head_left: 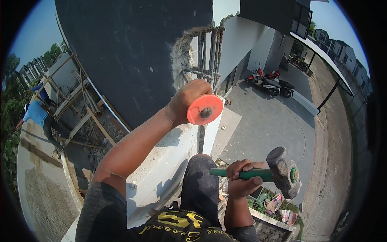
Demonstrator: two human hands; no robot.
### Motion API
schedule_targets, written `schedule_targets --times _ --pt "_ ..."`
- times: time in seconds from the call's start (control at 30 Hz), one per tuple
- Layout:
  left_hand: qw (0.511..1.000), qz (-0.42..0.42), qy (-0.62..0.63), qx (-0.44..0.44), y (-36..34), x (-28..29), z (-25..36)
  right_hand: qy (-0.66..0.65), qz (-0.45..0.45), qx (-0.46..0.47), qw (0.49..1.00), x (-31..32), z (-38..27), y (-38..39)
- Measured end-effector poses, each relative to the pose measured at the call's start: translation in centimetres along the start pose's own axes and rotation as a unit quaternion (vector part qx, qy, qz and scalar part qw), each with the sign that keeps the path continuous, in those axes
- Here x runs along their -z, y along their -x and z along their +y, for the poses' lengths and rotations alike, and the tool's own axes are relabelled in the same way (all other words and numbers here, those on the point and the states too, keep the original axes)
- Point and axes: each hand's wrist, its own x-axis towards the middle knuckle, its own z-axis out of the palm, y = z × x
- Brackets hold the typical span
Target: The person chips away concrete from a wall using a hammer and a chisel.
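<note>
My left hand [190, 97] is closed round a chisel with a round orange hand guard [213, 108], its dark struck end [206, 112] facing me. The chisel's tip is hidden behind my hand. Just beyond it, the dark wall's corner is broken open, with a ragged hole [183, 52] and bare rusty reinforcing bars [213, 50]. Lower right, my right hand [242, 177] grips the green handle [258, 174] of a club hammer. Its heavy grey head [284, 171] is apart from the chisel.
Below my bent knee [199, 181] runs a white wall top [157, 161] strewn with rubble. Far down on the right, motorcycles [270, 82] stand on a grey paved yard [266, 121]. At left, people in blue [37, 115] are among wooden poles and planks [78, 127].
</note>
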Motion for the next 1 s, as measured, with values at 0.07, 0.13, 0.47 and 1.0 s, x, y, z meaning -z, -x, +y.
schedule_targets --times 0.07,0.13,0.47,1.0 --pt "1.0 0.01 0.0 0.007 0.4 0.0 -0.1 0.0 -0.005 -0.015 1.0 0.0 0.0 0.4" --pt "0.999 -0.037 -0.004 -0.005 0.7 0.0 0.0 0.003 0.0 -0.012 1.0 -0.2 0.1 1.0" --pt "0.995 -0.101 0.013 0.011 3.0 1.1 1.8 0.017 -0.05 -0.124 0.991 0.5 3.2 3.8" --pt "0.999 -0.002 -0.028 -0.022 2.0 4.4 3.7 0.028 -0.015 -0.086 0.996 3.6 5.2 8.6"
